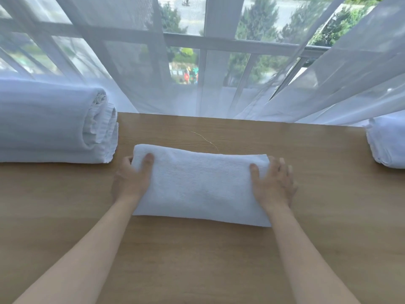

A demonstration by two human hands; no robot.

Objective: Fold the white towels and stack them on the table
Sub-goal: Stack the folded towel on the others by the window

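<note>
Step in hand, by the look of it: the folded towel (200, 185) is being gripped at both short ends, either to square it off or to lift it onto a stack.

Grip state: left hand (131, 179) clasps the left end, thumb on top near the far corner, fingers curled round the edge and mostly hidden. Right hand (272, 184) clasps the right end, thumb on top, fingers spread down the side onto the table (197, 260). Both are closed on the towel, neither flat-palmed.

To do it well:
- Keep the hands level and the pull even, or the layers shear and the edges stop lining up.
- If lifting, get the fingers fully under the bottom layer at both ends; a top-layer pinch lets the fold open.
- The near edge runs slightly skewed, lower at the right. Worth squaring before it goes on a stack.
- Likely target is one of the piles at the sides; which one cannot be told from here.

Towel: white terry, fine looped texture, a thick rectangle with its long side across the frame, lying flat at centre. The far edge is rounded, so that reads as the fold side; layer count is not visible.

Around it: a large pile of white linen (54, 123), rolled or loosely folded, sits at centre left, well apart from the towel. Another white bundle (388, 143) is cut off at the right edge. A thin loose thread (206, 140) lies on the wood just beyond the towel's far edge. A sheer curtain (328, 73) hangs behind the table.
</note>
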